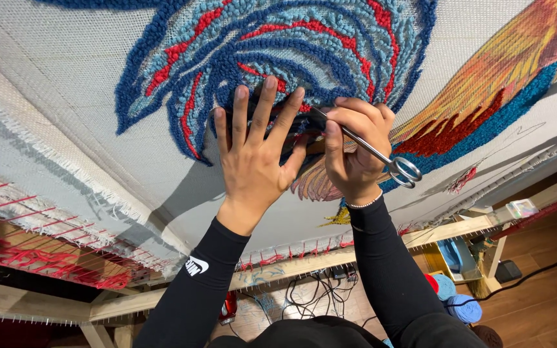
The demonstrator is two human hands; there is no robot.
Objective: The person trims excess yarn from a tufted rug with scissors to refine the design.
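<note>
From where I sit, the frayed white edge of the backing cloth [66,122] runs along the far left, stretched over a wooden frame [291,261] whose tack strip is laced with red yarn [46,261]. The cloth is a coarse, gridded weave, and most of it is bare

Moving right, the tufted design [304,45] fills the upper middle: thick looped pile in dark blue, pale blue and red, curling in feather-like bands. My left hand [256,151] lies flat on it, fingers spread and straight, gripping nothing, pressing the pile just left of the cutting spot

Just beside it, touching at the thumb side, my right hand [356,151] is curled closed around slim steel scissors [369,149]. Their long axis slants from upper left to lower right: the tips point toward my left fingertips and disappear among the dark pile between the two hands, while the round finger loops hang free below my right wrist. The right hand is therefore the one on the tool, and the pile to be trimmed lies up and left of its knuckles

Further right, an orange and gold tufted section [498,71] fans out, edged in teal. Below, balls of blue yarn [462,308] sit on the wooden floor [543,258]
</note>
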